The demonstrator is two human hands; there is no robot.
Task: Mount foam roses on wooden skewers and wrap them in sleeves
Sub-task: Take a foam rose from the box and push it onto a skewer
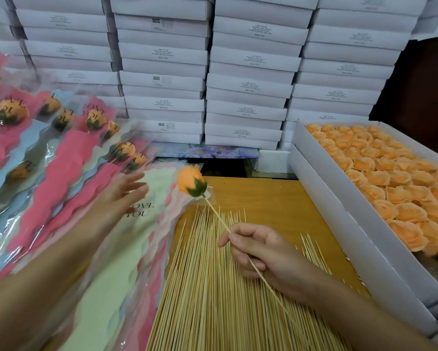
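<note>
While hovering above the loose skewers (213,300) on the desk (263,198), pinches one skewer (218,217) between thumb and curled fingers of the right hand (258,252). Carries an orange foam rose (190,180) with a green base on the upper tip, tilted up and left, just beside the sleeve stack (126,249). Left hand (121,193) over the top pale green sleeve printed LOVE YOU, fingers straight and spread wide, blurred; contact unclear. Further left, wrapped roses (93,120) in pink and blue sleeves. At right, a white box (327,198) of orange rose heads; behind, stacked cartons (248,84).
</note>
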